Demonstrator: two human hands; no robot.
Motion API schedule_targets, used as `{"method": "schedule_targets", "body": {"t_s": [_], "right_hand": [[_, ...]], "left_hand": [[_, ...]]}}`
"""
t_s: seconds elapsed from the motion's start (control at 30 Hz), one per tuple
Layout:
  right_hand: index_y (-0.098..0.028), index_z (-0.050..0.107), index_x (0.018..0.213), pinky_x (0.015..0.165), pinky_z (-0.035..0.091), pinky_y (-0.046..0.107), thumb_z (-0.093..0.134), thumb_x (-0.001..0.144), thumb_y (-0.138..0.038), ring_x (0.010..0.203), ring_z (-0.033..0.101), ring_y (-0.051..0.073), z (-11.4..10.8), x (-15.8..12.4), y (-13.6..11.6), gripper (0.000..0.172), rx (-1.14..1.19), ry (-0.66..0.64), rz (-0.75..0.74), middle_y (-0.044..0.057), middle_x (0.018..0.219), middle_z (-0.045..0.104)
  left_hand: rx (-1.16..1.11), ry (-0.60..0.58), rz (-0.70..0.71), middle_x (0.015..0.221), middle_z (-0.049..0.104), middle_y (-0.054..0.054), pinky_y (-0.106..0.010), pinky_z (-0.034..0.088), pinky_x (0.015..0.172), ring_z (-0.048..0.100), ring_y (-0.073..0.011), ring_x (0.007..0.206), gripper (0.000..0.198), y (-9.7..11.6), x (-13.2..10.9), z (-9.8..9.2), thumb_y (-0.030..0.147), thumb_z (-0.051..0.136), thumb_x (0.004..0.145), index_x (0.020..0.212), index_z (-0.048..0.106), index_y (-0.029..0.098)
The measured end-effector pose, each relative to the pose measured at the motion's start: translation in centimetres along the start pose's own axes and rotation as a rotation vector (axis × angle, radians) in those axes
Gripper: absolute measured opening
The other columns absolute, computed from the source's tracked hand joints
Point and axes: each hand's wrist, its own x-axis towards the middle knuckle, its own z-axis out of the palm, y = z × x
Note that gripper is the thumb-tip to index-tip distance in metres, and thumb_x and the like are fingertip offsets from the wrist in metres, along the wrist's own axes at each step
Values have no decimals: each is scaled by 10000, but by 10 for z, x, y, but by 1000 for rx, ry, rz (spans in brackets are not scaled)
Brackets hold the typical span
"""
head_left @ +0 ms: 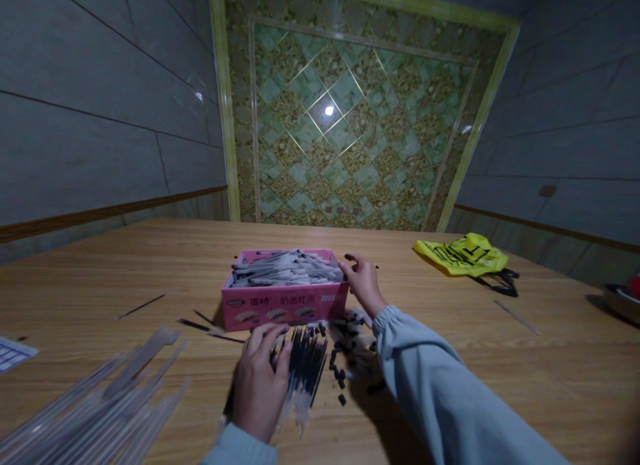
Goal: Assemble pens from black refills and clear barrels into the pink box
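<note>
My left hand (263, 378) rests on the table with curved fingers apart, at the left side of a bundle of dark, thin pen refills (307, 358) with pale lower ends. My right hand (365, 285) is at the right end of a pink cardboard box (285, 308), thumb and forefinger apart by its rim. A small dark tip shows just behind that hand; what it belongs to is hidden. Many grey-white pens or pen tubes (290, 268) with dark ends fill the box. Small black caps (340, 375) lie scattered between the bundle and my right forearm.
Clear thin tubes (120, 405) lie at the front left. Dark sticks (200, 325) are left of the box. A yellow bag (463, 255) with black straps lies at the back right, near a loose pale stick (517, 317). A bowl (623, 305) stands at the right edge.
</note>
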Motion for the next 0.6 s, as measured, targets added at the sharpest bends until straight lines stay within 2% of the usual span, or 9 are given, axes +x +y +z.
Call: {"method": "schedule_targets", "body": {"t_s": [0.1, 0.23, 0.27, 0.33, 0.4, 0.43, 0.5, 0.6], "right_hand": [[-111, 643, 1034, 470, 369, 227, 666, 692, -384, 474, 492, 136, -9, -15, -4, 438, -114, 16, -40, -19, 518, 537], [-104, 611, 1059, 486, 363, 226, 570, 777, -409, 507, 488, 139, -12, -71, -11, 418, -149, -83, -52, -10, 559, 548], [-111, 615, 1041, 484, 361, 221, 564, 782, -399, 513, 488, 133, -12, -90, -12, 390, -145, -142, -41, -1, 596, 572], [-121, 639, 904, 510, 362, 212, 573, 781, -358, 570, 499, 124, -13, -129, -11, 275, -145, -401, 1, 20, 684, 606], [-122, 644, 704, 501, 330, 202, 595, 765, -322, 561, 482, 114, -14, -164, -7, 215, -188, -663, 71, 0, 603, 574], [-121, 646, 660, 489, 313, 199, 604, 754, -301, 542, 471, 108, -15, -178, -5, 207, -197, -733, 113, -10, 561, 556], [-120, 678, 694, 506, 328, 190, 607, 737, -228, 569, 502, 109, -15, -198, -1, 136, -188, -814, 160, -9, 589, 590], [-124, 704, 731, 521, 344, 183, 604, 710, -166, 616, 554, 123, -13, -209, 5, 110, -220, -801, 192, 2, 635, 639]], "left_hand": [[31, -19, 7, 1038, 601, -98, -367, 422, 894, 543, -244, 1016, 221, 3, 0, -1, 243, 481, 841, 976, 646, 185], [118, -90, 11, 1011, 624, -99, -357, 419, 880, 550, -241, 998, 241, 10, 3, -5, 222, 465, 838, 987, 649, 179], [155, -120, 4, 1003, 631, -97, -352, 418, 873, 555, -239, 991, 246, 11, 5, -8, 220, 459, 838, 990, 649, 180], [261, -188, -24, 984, 648, -88, -338, 416, 858, 566, -234, 979, 249, 12, 11, -16, 226, 446, 837, 971, 653, 194], [411, -249, -84, 980, 660, -83, -331, 406, 851, 575, -235, 980, 246, 7, 19, -31, 242, 428, 837, 921, 657, 214], [507, -279, -141, 1004, 662, -83, -334, 400, 852, 577, -240, 995, 245, 2, 24, -40, 255, 426, 832, 921, 652, 223], [580, -282, -237, 955, 673, -141, -381, 415, 771, 601, -295, 936, 240, -13, 31, -62, 238, 439, 793, 898, 649, 188], [626, -323, -382, 789, 679, -185, -412, 409, 617, 624, -367, 778, 127, -44, 37, -94, 208, 525, 663, 713, 636, 171]]}}
